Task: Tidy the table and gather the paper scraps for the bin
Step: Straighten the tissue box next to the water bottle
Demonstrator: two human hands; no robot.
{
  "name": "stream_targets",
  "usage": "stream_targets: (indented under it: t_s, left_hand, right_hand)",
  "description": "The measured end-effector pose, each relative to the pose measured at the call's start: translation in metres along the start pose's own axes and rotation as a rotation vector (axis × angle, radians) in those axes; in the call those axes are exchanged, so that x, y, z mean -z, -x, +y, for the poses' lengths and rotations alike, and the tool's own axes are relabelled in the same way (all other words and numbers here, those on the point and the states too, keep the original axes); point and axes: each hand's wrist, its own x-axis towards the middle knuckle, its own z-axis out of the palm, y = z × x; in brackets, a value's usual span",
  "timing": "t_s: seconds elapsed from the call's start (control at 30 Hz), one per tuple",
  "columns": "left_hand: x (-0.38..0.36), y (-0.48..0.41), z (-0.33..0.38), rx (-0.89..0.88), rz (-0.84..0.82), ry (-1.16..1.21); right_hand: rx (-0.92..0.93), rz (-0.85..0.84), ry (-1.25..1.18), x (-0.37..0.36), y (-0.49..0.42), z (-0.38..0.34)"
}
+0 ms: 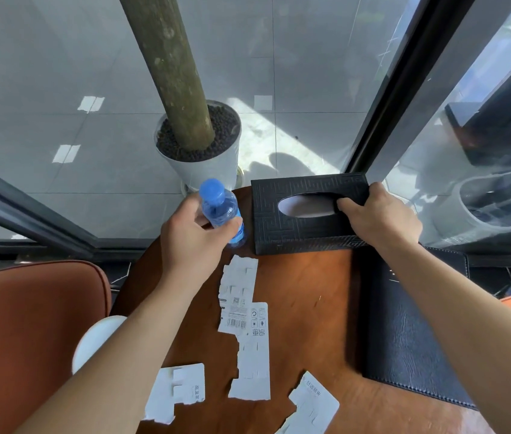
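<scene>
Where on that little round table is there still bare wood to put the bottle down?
The widest bare wood lies mid-table, bordered by the tissue box behind, the black folder to the right and the paper scraps to the left. The near and left parts are crowded with scraps. The left hand holds the bottle; the right hand grips the box.

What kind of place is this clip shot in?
Probably a cafe or lounge seating corner by glass walls: a small round wooden table with a tissue box and dark leather folder, a padded orange chair, and a potted tree outside.
</scene>
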Motion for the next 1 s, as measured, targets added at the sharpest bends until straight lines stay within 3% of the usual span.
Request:
stream_targets:
  t_s: [0.33,0.57,0.7,1.0]
  left_hand:
    - [-0.01,-0.01,-0.006,-0.018,-0.028,-0.074]
    - [-0.012,-0.006,-0.019,0.079,-0.131,0.018]
    - [-0.014,-0.007,-0.023,0.088,-0.083,0.012]
    - [-0.01,-0.016,-0.027,0.101,0.025,-0.004]
  right_hand:
    - [-0.015,-0.009,-0.021,0.003,0.005,0.0]
    - [0.105,-0.046,-0.285,0.012,0.03,0.012]
    - [0.216,-0.108,-0.427,0.013,0.037,0.018]
    - [0.278,-0.11,-0.34,0.009,0.024,0.006]
